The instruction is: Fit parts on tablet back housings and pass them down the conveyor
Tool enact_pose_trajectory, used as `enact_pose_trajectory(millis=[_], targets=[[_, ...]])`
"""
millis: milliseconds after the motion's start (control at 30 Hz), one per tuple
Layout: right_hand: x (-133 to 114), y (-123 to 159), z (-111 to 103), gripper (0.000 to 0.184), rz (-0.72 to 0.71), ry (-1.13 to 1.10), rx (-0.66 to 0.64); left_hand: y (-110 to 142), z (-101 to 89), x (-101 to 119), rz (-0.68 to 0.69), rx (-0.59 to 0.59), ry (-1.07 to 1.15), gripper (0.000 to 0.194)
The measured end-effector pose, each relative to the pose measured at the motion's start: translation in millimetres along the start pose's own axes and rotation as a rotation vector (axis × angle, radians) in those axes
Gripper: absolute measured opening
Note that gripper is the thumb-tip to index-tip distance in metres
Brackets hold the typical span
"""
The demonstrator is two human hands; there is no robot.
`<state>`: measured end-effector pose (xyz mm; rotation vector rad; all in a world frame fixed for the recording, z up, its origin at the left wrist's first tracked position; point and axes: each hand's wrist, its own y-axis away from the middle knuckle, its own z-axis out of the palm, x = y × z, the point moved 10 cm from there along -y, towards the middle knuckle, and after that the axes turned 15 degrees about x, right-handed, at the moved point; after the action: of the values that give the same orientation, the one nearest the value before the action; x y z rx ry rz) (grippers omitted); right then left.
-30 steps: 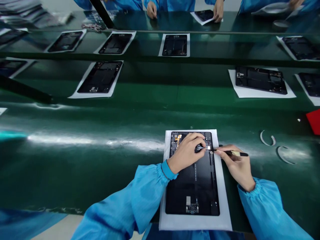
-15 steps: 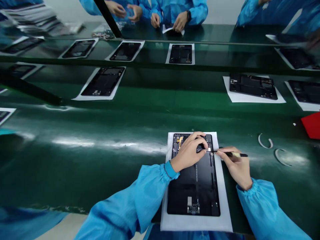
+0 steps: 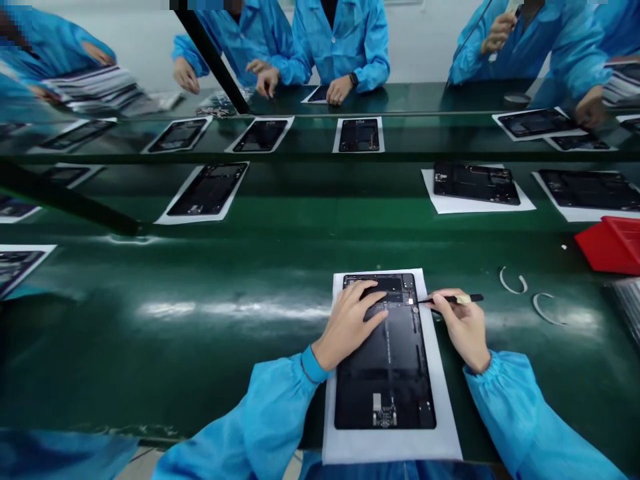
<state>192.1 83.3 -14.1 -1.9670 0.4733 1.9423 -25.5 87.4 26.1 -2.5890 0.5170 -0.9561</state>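
Note:
An opened tablet [image 3: 383, 373], its dark inside facing up, lies on a white sheet [image 3: 395, 447] in front of me. My left hand [image 3: 353, 313] rests with spread fingers over its upper left part, hiding some of the inside there. In a pinch grip, my right hand [image 3: 463, 327] holds dark tweezers [image 3: 470, 299] with a pale wrap on them. Their tip points left and reaches the tablet's upper right edge, by a small whitish part. Whether the tip touches anything I cannot tell.
Two curled white strips [image 3: 513, 281] lie to the right, near a red bin [image 3: 613, 243]. Farther off, more opened tablets [image 3: 209, 189] on white sheets lie along the green bench [image 3: 200, 373]. A black post [image 3: 70, 199] slants in at left. Co-workers in blue [image 3: 340, 47] stand across the bench.
My left hand has moved left and down, its fingers going from curled near the small whitish part to spread flat. The right hand keeps the tweezers at the edge. My view has tilted up.

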Motion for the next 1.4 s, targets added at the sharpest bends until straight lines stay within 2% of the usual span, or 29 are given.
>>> enact_pose_trajectory(millis=[67,200,267,367,467,533,567,667,733,767,900,1000,1067,1133,1233,1300,1400], targets=[[-2,2,1,0.021,-0.009,0.002,-0.007,7,5.6,6,0.057,-0.024,-0.050,0.031],[-6,1,0,0.021,-0.038,0.005,0.007,7,6.5,10,0.078,0.022,-0.044,0.020],[-13,1,-2,0.023,-0.070,0.010,0.014,4,2.6,7,0.038,0.079,0.023,0.013],[-39,12,-3,0.034,-0.192,0.058,-0.006,3,-8.3,13,-0.003,0.137,0.206,0.003],[-67,51,12,0.036,-0.356,0.188,-0.189,15,-37.2,39,0.038,0.214,0.390,0.007],[-81,93,29,0.026,-0.503,0.289,-0.398,32,-64.4,60,0.101,0.285,0.447,0.013],[-87,113,35,0.026,-0.600,0.334,-0.461,43,-76.7,69,0.125,0.309,0.461,0.015],[-98,156,46,0.030,-0.820,0.376,-0.536,75,-100.5,84,0.123,0.313,0.503,0.016],[-103,169,50,0.030,-0.942,0.365,-0.537,92,-102.3,81,0.014,0.263,0.545,0.008],[-105,174,52,0.031,-1.004,0.367,-0.540,99,-99.6,73,-0.090,0.235,0.575,0.007],[-107,183,58,0.029,-1.170,0.421,-0.559,128,-64.6,40,-0.620,0.025,0.764,0.049],[-106,187,58,0.029,-1.173,0.439,-0.573,142,-37.1,38,-0.815,-0.180,0.811,0.046],[-102,185,56,0.030,-1.091,0.450,-0.584,144,-28.5,35,-0.879,-0.218,0.787,0.039],[-97,179,54,0.030,-0.954,0.465,-0.609,139,-29.1,30,-0.871,-0.159,0.735,0.030],[-91,173,49,0.028,-0.815,0.531,-0.658,125,-34.0,33,-0.711,-0.083,0.655,0.013],[-96,173,45,0.030,-0.839,0.605,-0.670,117,-33.4,44,-0.568,-0.096,0.644,0.012],[-109,180,42,0.035,-1.027,0.758,-0.674,105,-38.3,62,-0.358,-0.057,0.606,0.018]])
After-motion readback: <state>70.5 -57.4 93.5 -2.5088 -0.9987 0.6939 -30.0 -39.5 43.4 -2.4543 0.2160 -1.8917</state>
